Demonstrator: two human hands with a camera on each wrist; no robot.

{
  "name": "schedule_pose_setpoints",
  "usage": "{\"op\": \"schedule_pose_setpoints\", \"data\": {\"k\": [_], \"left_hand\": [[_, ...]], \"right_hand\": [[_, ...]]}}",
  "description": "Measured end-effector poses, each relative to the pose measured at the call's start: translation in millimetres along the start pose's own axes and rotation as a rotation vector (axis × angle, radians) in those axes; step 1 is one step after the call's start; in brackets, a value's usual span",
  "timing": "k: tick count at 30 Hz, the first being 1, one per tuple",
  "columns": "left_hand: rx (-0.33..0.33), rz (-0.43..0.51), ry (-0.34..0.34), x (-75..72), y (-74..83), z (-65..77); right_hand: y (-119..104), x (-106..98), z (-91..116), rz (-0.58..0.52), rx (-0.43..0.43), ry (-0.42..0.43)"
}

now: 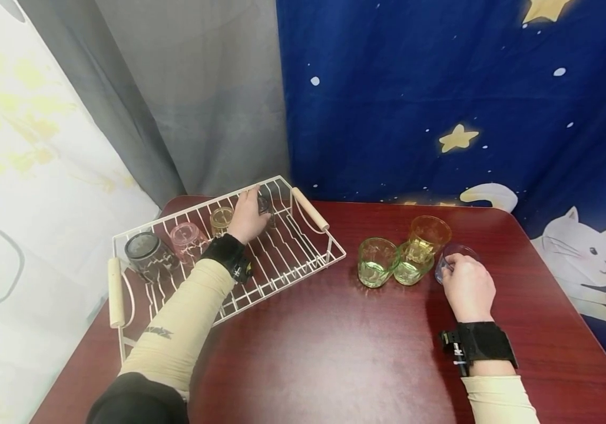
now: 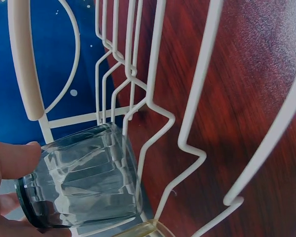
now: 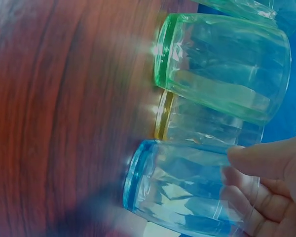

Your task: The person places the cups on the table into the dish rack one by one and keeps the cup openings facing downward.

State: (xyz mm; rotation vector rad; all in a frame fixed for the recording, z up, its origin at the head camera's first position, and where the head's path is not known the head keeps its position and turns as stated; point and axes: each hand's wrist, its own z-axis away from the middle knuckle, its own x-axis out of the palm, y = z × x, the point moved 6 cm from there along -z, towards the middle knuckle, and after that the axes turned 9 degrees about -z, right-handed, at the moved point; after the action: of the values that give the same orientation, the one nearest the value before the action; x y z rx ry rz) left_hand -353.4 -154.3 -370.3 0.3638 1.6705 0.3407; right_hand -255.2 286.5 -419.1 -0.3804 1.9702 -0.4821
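In the head view my left hand [image 1: 248, 219] is at the back of a white wire rack [image 1: 280, 289], gripping a grey glass [image 2: 86, 175]. That glass stands upside down, thumb and fingers around its thick base, its mouth against the wires. On the table's right side my right hand [image 1: 470, 287] pinches the rim of an upright blue glass [image 3: 180, 190], thumb outside and fingers across the rim. Close beside the blue glass are a yellow glass [image 1: 430, 231] and two green glasses, one on the left [image 1: 377, 263] and one in the middle [image 1: 411, 268].
Inside the rack, a dark grey glass [image 1: 143, 247], a pink glass [image 1: 188, 237] and an amber glass [image 1: 221, 220] stand upside down in a row. Wooden handles rise at both rack ends, left [image 1: 116, 293] and right [image 1: 310, 208]. Curtains hang behind the red-brown table [image 1: 329, 359].
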Motion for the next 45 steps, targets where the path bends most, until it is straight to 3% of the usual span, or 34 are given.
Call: {"op": "schedule_pose_setpoints", "data": {"k": [13, 21, 29, 38, 45], "left_hand": [[0.002, 0.023, -0.005, -0.2, 1.1, -0.3], [0.050, 0.032, 0.043, -15.3, 17.4, 6.5], [0.054, 0.011, 0.044, -27.9, 31.9, 18.7], [-0.017, -0.020, 0.050, -41.9, 43.5, 37.6], [0.034, -0.008, 0.053, -50.8, 61.2, 58.2]], "right_hand": [[-3, -3, 1, -0.004, -0.023, 0.015], [-8, -9, 4, -0.033, -0.009, 0.022], [-25, -25, 5, -0.076, -0.016, 0.070], [-44, -45, 7, -0.112, -0.055, 0.125], [-50, -51, 10, -0.113, -0.075, 0.172]]}}
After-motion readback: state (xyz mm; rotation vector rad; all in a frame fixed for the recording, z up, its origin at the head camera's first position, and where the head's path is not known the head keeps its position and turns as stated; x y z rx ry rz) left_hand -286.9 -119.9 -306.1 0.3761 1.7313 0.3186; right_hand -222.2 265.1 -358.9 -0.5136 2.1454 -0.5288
